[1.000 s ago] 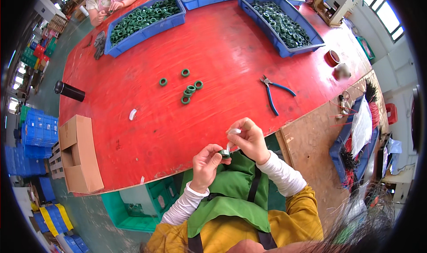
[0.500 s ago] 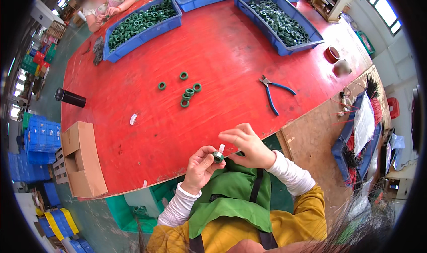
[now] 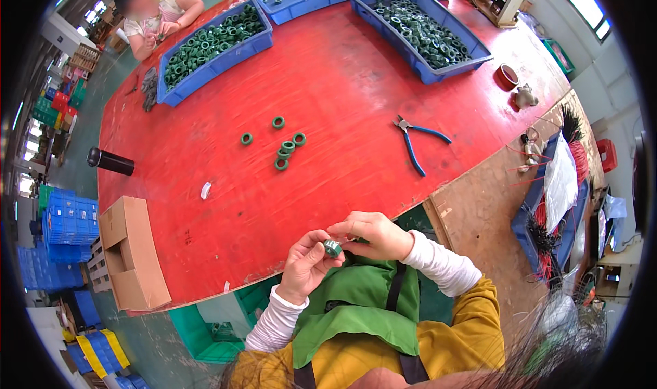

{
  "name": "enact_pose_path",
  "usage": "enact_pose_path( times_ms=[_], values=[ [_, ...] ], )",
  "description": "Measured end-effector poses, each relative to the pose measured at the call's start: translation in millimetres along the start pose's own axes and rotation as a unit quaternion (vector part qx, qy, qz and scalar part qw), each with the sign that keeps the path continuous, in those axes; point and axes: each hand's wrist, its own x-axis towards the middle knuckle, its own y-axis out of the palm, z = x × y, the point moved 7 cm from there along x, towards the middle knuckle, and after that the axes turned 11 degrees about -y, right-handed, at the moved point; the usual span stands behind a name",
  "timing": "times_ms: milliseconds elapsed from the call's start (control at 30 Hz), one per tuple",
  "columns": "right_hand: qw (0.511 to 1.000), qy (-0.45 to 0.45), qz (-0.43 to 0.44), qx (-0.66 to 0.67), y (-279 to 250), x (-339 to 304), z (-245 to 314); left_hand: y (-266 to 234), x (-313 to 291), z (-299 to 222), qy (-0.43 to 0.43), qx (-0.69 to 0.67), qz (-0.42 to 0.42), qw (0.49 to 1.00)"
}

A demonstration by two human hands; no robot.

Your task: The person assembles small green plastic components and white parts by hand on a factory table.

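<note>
Just above my apron, my left hand (image 3: 304, 266) pinches a small green ring (image 3: 332, 248) between thumb and fingers. My right hand (image 3: 373, 236) meets it from the right, its fingers bent and closed against the ring's upper side. Whatever lies under the right fingertips is hidden. Farther off on the red table, several similar green rings (image 3: 287, 146) lie loose, some touching each other. A pair of cutting pliers (image 3: 413, 143) with blue handles rests to their right, jaws apart. A curved white strip (image 3: 205, 190) lies on the left.
Blue trays of green rings stand at the far left (image 3: 166, 96) and far right (image 3: 438, 75). A black bottle (image 3: 111, 161) and an open cardboard box (image 3: 147, 266) are at the left edge. A co-worker (image 3: 154, 16) sits across. On the right, a blue bin (image 3: 527, 228) holds wires.
My right hand has come down and left, its fingers closing onto the ring. The white strip that stuck up from the ring is now out of sight. The view has shifted slightly.
</note>
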Motion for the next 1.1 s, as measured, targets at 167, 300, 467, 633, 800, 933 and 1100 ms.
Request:
enact_pose_path(
  times_ms=[167,300,467,633,800,933,1100],
  values=[
    [0.985,0.066,-0.037,0.157,-11.6,-8.7,-14.6,-1.1,3.4,3.8,-0.003,-0.018,0.013,1.0],
    [0.925,0.084,-0.116,0.352,3.5,-18.5,-23.5,8.4,8.7,11.0,-0.014,-0.041,0.055,0.998],
    [0.817,0.109,-0.239,0.514,24.4,-24.8,-28.9,8.1,9.2,12.5,0.007,-0.049,0.062,0.997],
    [0.799,0.14,-0.348,0.471,34.1,-32.8,-34.8,0.3,14.5,10.5,0.019,-0.076,0.033,0.996],
    [0.853,0.149,-0.366,0.34,38.8,-35.9,-27.7,-4.0,13.6,10.1,0.033,-0.101,0.023,0.994],
    [0.91,0.128,-0.298,0.259,33.1,-32.8,-17.0,-6.0,17.6,8.7,0.04,-0.115,0.017,0.992],
    [0.966,0.107,-0.234,0.015,18.6,-20.2,4.8,0.5,16.6,4.8,0.052,-0.035,-0.002,0.998]
  ],
)
